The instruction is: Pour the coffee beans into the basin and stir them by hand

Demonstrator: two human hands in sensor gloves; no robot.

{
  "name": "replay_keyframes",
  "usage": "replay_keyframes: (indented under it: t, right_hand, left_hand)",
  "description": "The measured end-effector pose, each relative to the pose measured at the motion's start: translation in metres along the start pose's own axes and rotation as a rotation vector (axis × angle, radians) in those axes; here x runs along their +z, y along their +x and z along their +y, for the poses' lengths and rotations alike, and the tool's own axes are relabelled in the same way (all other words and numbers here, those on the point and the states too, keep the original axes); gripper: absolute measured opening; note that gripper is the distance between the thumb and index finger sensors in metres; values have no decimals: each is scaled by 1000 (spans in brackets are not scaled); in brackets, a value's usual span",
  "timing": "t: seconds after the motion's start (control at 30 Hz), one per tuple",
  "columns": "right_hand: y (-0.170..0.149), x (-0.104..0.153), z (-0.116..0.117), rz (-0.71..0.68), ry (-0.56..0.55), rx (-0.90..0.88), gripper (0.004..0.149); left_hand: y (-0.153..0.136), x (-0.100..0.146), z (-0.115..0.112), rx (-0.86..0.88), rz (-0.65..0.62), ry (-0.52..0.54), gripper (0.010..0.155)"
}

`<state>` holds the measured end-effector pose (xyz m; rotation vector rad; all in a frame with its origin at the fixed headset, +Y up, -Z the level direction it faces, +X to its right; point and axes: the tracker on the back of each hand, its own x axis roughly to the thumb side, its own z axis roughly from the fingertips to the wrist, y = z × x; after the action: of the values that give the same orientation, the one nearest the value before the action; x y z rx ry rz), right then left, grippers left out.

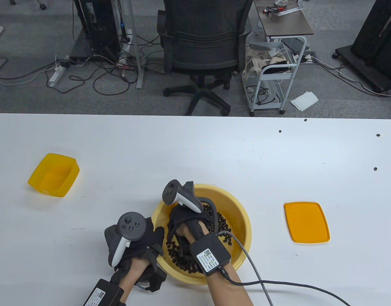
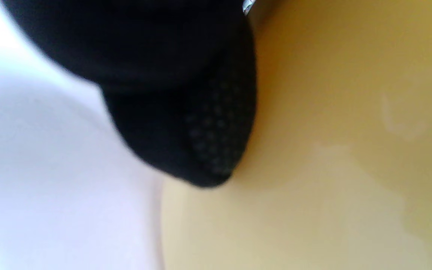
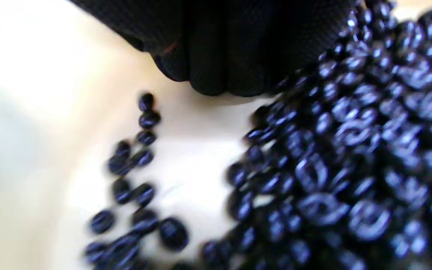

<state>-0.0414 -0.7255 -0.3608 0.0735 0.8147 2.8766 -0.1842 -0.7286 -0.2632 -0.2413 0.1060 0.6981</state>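
Observation:
A round yellow basin (image 1: 241, 212) stands near the table's front edge with dark coffee beans (image 1: 221, 225) inside it. My right hand (image 1: 186, 224) reaches down into the basin among the beans. In the right wrist view its gloved fingertips (image 3: 219, 63) touch the pale basin floor (image 3: 201, 127) beside the heap of beans (image 3: 351, 168). My left hand (image 1: 152, 237) grips the basin's left rim. In the left wrist view one gloved fingertip (image 2: 201, 142) presses on the basin's outer wall (image 2: 332, 150).
An empty yellow rectangular container (image 1: 54, 174) sits at the left of the white table. An orange lid (image 1: 306, 222) lies flat to the right of the basin. A few stray beans (image 1: 375, 168) lie near the far right edge. A grey cable (image 1: 278, 283) trails from my right wrist.

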Motion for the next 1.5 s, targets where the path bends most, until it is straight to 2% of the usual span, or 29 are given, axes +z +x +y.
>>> replay_keyframes:
  t: [0.17,0.27,0.5,0.67,0.83,0.97,1.17,1.27,1.4,1.5]
  right_hand:
    - [-7,-3,-4,134,-63,135,47]
    - [-14,-5,-1,233,-82,309,47]
    - [-42,0,-3,321,43,339,49]
    - [-58,10,1,301,146,319,49]
    - [-61,25,11,247,262,318,49]
    - [-55,42,30,153,430,269,48]
    - [-32,64,44,-32,470,256,49]
    - [-22,71,48,-133,487,194,50]
    - [-13,78,46,-251,475,101,52]
    - [-12,84,34,-311,418,62,55]
  left_hand:
    - [0,0,0,0,-2,-3,63]
    - [0,0,0,3,-1,-4,63]
    - [0,0,0,4,3,-3,63]
    - [0,0,0,3,7,-1,63]
    - [0,0,0,4,12,5,63]
    - [0,0,0,3,14,7,63]
    - [0,0,0,4,15,10,63]
    - [0,1,0,7,15,11,63]
    - [-1,1,2,-19,12,10,64]
    - [0,2,4,-61,-7,6,67]
